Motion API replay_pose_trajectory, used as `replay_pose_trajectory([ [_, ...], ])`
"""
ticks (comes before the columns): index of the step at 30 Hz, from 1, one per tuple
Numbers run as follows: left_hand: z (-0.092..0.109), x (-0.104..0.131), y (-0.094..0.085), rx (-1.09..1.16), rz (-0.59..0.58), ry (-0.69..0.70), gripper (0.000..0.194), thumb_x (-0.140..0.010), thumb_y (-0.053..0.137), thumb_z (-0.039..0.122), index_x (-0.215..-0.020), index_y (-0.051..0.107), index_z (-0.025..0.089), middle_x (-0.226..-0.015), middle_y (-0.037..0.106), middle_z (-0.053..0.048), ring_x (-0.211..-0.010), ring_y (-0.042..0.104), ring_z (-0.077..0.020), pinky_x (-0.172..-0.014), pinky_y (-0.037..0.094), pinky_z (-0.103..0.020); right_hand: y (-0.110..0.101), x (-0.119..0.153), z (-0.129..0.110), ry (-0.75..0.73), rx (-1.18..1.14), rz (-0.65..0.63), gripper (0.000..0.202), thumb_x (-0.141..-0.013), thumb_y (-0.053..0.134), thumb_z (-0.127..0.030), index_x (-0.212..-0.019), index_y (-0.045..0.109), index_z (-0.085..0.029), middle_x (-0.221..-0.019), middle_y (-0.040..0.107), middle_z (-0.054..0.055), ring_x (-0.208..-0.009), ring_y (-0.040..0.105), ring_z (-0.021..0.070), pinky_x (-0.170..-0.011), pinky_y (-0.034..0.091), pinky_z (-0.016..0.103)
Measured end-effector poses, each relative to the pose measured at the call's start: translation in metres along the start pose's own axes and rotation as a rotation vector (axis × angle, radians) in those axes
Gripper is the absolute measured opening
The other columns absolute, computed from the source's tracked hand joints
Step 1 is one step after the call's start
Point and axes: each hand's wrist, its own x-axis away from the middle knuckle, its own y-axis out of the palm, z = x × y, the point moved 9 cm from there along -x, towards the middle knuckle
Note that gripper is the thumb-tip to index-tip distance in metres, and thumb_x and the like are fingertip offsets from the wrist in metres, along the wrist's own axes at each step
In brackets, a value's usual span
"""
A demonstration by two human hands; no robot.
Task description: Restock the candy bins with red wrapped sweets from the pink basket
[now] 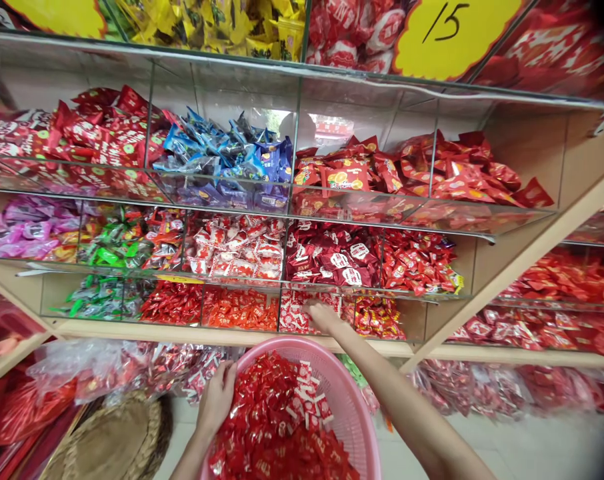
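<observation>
A pink plastic basket (365,413) is in front of me, holding many red wrapped candies (267,413) and a patch of red-and-white wrapped candies (309,400). My left hand (219,393) is closed on the basket's left rim. Stretched forward over the basket, my right hand (325,317) is at a low shelf compartment of red-and-white candies (295,310). Its fingers look curled in among them; whatever they hold is hidden.
Glass-fronted shelves hold blue packets (222,150), orange-red packets (349,170), dark red packets (349,257) and green candies (107,250). A yellow price sign (452,37) hangs above. Bagged goods (132,367) lie beneath the shelves. A woven basket (112,440) stands at lower left.
</observation>
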Motion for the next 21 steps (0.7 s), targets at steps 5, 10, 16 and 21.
replay_pose_trajectory([
  [5, -0.002, -0.001, 0.000, 0.004, 0.006, 0.006, 0.040, -0.080, 0.033, 0.047, -0.101, 0.054, 0.021, -0.101, 0.065, -0.007, -0.093, 0.060, -0.0216, -0.083, 0.044, -0.035, 0.010, -0.011, -0.008, -0.003, 0.047, -0.157, 0.029, -0.073, 0.046, -0.006, -0.097, 0.061, -0.015, -0.100, 0.061, 0.013, -0.092, 0.057, 0.0199, -0.072, 0.040, 0.026],
  [10, 0.000, 0.000, -0.001, -0.001, 0.010, -0.006, 0.040, -0.080, 0.032, 0.048, -0.101, 0.054, 0.021, -0.101, 0.065, -0.007, -0.091, 0.061, -0.0213, -0.080, 0.045, -0.034, 0.017, -0.017, -0.007, 0.009, 0.038, -0.269, 0.025, -0.068, 0.057, -0.009, -0.092, 0.064, -0.015, -0.096, 0.063, 0.012, -0.086, 0.059, 0.0190, -0.067, 0.041, 0.023],
  [16, 0.003, 0.001, -0.003, -0.002, 0.024, 0.003, 0.039, -0.080, 0.034, 0.047, -0.100, 0.056, 0.021, -0.098, 0.067, -0.006, -0.087, 0.062, -0.0206, -0.075, 0.046, -0.032, 0.022, -0.019, -0.008, 0.022, 0.016, -0.335, 0.023, -0.065, 0.066, -0.018, -0.087, 0.064, -0.014, -0.092, 0.064, 0.010, -0.079, 0.060, 0.0180, -0.060, 0.041, 0.022],
  [21, 0.000, 0.000, -0.001, -0.006, 0.016, -0.003, 0.041, -0.080, 0.032, 0.048, -0.102, 0.055, 0.021, -0.097, 0.066, -0.007, -0.087, 0.062, -0.0213, -0.076, 0.046, -0.032, 0.021, -0.023, -0.014, 0.020, 0.034, -0.303, 0.024, -0.064, 0.066, -0.016, -0.088, 0.064, -0.012, -0.094, 0.064, 0.013, -0.083, 0.059, 0.0200, -0.063, 0.041, 0.023],
])
